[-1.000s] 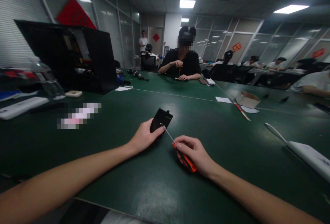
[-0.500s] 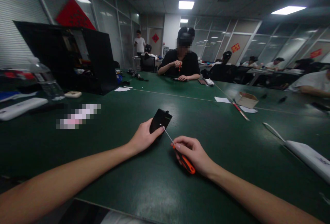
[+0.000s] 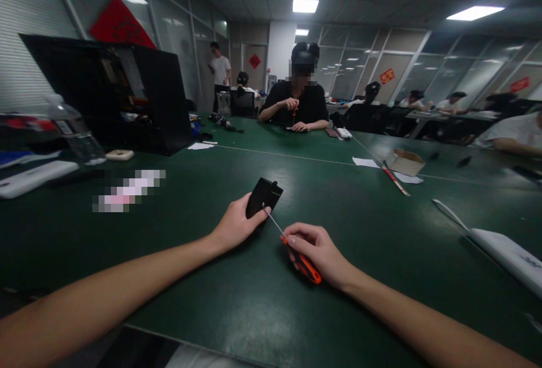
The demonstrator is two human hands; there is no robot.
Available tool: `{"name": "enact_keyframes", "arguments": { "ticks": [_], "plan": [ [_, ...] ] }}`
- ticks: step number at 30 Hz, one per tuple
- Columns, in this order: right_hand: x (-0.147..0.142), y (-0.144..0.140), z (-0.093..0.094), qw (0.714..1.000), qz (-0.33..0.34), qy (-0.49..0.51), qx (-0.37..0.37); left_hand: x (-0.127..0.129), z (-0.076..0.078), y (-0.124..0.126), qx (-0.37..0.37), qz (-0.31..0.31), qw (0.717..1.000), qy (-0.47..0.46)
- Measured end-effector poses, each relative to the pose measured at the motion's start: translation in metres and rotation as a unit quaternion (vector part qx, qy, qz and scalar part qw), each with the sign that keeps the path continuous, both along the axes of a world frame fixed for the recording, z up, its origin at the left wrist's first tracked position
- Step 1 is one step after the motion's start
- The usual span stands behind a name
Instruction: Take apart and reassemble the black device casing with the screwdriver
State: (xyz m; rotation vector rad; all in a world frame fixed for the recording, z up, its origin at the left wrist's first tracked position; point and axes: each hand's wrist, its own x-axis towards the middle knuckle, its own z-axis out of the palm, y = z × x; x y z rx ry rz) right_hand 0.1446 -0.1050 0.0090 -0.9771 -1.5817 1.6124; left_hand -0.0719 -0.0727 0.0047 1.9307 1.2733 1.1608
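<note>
My left hand (image 3: pixel 237 222) is closed around a flat black rectangular case (image 3: pixel 259 194) with a small tab at its far edge, held tilted just over the green table (image 3: pixel 237 311). Its thumb lies across the near face. In my right hand (image 3: pixel 315 249) is a screwdriver (image 3: pixel 308 269) with an orange and black handle and a thin metal shaft. The shaft points up and left, and its tip meets a small shiny spot, perhaps a screw, on the case beside my left thumb. My right fingers wrap the front of the handle.
Across the table a co-worker (image 3: pixel 296 100) holds an orange screwdriver. To the left stand a large black open box (image 3: pixel 163 97) and a plastic bottle (image 3: pixel 76 131). A small carton (image 3: pixel 404 162) lies at the right, and a white device (image 3: pixel 508 255) with a cable sits nearer.
My hands, the case and the screwdriver look almost unchanged, the tip still at the same spot. In the background a standing person in white has moved left.
</note>
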Motion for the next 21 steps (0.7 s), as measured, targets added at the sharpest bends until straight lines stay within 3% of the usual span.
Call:
{"name": "enact_keyframes", "arguments": {
  "ticks": [21],
  "plan": [
    [0.0000,0.0000,0.0001,1.000,-0.007,0.011,-0.017,0.0005,-0.0021,0.0007,0.008,0.006,1.000,-0.005]
  ]
}}
